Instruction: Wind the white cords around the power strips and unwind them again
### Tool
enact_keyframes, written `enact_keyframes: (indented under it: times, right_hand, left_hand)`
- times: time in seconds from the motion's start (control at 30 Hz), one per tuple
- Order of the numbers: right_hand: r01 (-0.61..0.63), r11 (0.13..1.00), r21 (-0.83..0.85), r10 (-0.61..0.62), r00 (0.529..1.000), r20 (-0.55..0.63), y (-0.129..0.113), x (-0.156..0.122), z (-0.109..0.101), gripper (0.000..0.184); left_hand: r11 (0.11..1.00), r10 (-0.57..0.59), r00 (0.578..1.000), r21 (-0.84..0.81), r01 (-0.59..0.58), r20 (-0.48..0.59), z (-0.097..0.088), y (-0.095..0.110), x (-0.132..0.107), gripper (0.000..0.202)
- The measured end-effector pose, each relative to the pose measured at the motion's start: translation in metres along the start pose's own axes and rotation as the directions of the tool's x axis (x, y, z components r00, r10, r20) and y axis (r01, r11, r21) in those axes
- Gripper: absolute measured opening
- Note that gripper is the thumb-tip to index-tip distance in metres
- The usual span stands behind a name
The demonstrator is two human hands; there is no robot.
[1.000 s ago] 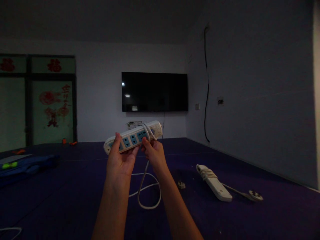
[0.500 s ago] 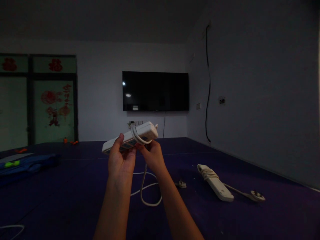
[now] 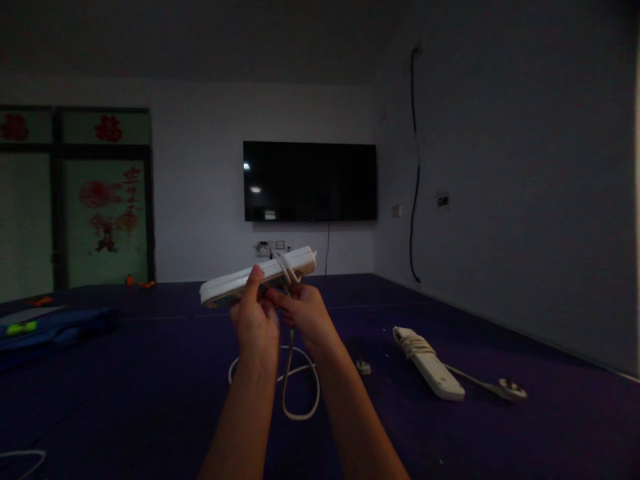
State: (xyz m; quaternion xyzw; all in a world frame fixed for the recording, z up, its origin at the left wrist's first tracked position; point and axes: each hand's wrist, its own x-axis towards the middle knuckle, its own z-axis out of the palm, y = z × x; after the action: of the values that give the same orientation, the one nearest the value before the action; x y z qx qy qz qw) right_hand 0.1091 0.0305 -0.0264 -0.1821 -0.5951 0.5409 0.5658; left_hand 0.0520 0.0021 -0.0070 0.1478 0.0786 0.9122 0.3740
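Note:
I hold a white power strip (image 3: 227,285) up in front of me, tilted with its right end higher and its back turned upward. My left hand (image 3: 256,319) grips its middle from below, thumb on top. My right hand (image 3: 304,312) pinches the white cord (image 3: 289,268) where it wraps around the strip's right end. The rest of the cord (image 3: 300,380) hangs down in a loop onto the dark purple floor mat (image 3: 150,387). Its plug (image 3: 363,366) lies on the mat to the right of the loop.
A second white power strip (image 3: 427,363) with cord wound round it lies on the mat at right, its plug (image 3: 511,388) beyond it. A black TV (image 3: 310,181) hangs on the far wall. Blue items (image 3: 50,327) lie at left. Another cord (image 3: 23,460) shows bottom left.
The strip has been rolled over, so its blue socket face now points down. My right hand has drawn another turn of cord around the right end, and the hanging loop has shifted.

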Motion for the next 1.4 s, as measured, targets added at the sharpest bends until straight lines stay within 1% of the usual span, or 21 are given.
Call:
enact_keyframes:
  times: [0.1, 0.17, 0.3, 0.4, 0.47, 0.57, 0.67, 0.73, 0.8, 0.93, 1.07, 1.13, 1.2, 1.3, 1.4]
  right_hand:
    - [-0.067, 0.997, 0.026, 0.065, 0.997, 0.046, -0.005, -0.004, -0.002, 0.028]
    - [-0.089, 0.994, 0.058, 0.085, 0.993, 0.077, -0.009, -0.006, -0.003, 0.029]
    - [-0.109, 0.982, 0.153, 0.102, 0.993, 0.05, -0.014, -0.008, -0.004, 0.036]
    - [-0.135, 0.963, 0.233, 0.132, 0.991, 0.026, -0.016, -0.008, -0.003, 0.043]
    - [-0.157, 0.942, 0.296, 0.158, 0.987, 0.021, -0.017, -0.008, -0.002, 0.046]
    - [-0.215, 0.901, 0.376, 0.214, 0.976, 0.045, -0.018, -0.008, 0.0, 0.052]
    - [-0.279, 0.881, 0.383, 0.274, 0.959, 0.066, -0.017, -0.008, 0.001, 0.056]
    - [-0.289, 0.88, 0.377, 0.295, 0.955, 0.044, -0.017, -0.007, 0.001, 0.056]
    - [-0.271, 0.881, 0.389, 0.285, 0.958, 0.021, -0.015, -0.007, 0.001, 0.053]
    - [-0.233, 0.879, 0.416, 0.254, 0.967, 0.005, -0.013, -0.007, 0.001, 0.045]
    - [-0.213, 0.892, 0.4, 0.241, 0.97, -0.021, -0.013, -0.008, 0.002, 0.039]
    - [-0.175, 0.899, 0.401, 0.207, 0.978, -0.037, -0.014, -0.008, 0.003, 0.037]
    - [-0.127, 0.906, 0.403, 0.157, 0.987, -0.043, -0.014, -0.008, 0.003, 0.038]
    - [-0.076, 0.917, 0.392, 0.102, 0.994, -0.047, -0.015, -0.008, 0.003, 0.04]
    - [-0.056, 0.929, 0.366, 0.084, 0.995, -0.062, -0.014, -0.006, 0.002, 0.042]
  left_hand:
    - [0.988, 0.148, 0.982, 0.026, -0.153, 0.118, -0.007, -0.009, 0.006, 0.028]
    - [0.98, 0.181, 0.967, 0.046, -0.193, 0.178, -0.011, -0.012, 0.011, 0.032]
    - [0.979, 0.146, 0.947, 0.094, -0.179, 0.287, -0.015, -0.012, 0.014, 0.035]
    - [0.977, 0.173, 0.923, 0.056, -0.204, 0.343, -0.015, -0.012, 0.015, 0.048]
    - [0.973, 0.197, 0.902, 0.039, -0.229, 0.385, -0.016, -0.012, 0.017, 0.054]
    - [0.962, 0.202, 0.861, 0.071, -0.264, 0.466, -0.021, -0.011, 0.022, 0.059]
    - [0.944, 0.184, 0.822, 0.136, -0.3, 0.539, -0.027, -0.008, 0.027, 0.064]
    - [0.933, 0.152, 0.799, 0.183, -0.311, 0.582, -0.031, -0.007, 0.028, 0.067]
    - [0.933, 0.115, 0.783, 0.205, -0.297, 0.612, -0.032, -0.006, 0.028, 0.071]
    - [0.956, 0.073, 0.769, 0.176, -0.236, 0.635, -0.033, -0.006, 0.028, 0.077]
    - [0.965, 0.042, 0.785, 0.179, -0.193, 0.619, -0.033, -0.005, 0.03, 0.076]
    - [0.969, 0.012, 0.806, 0.191, -0.154, 0.592, -0.032, -0.004, 0.029, 0.073]
    - [0.974, -0.01, 0.854, 0.198, -0.11, 0.521, -0.028, -0.003, 0.027, 0.065]
    - [0.975, -0.061, 0.925, 0.221, -0.025, 0.375, -0.019, -0.002, 0.021, 0.048]
    - [0.971, -0.137, 0.961, 0.225, 0.082, 0.24, -0.01, -0.002, 0.013, 0.036]
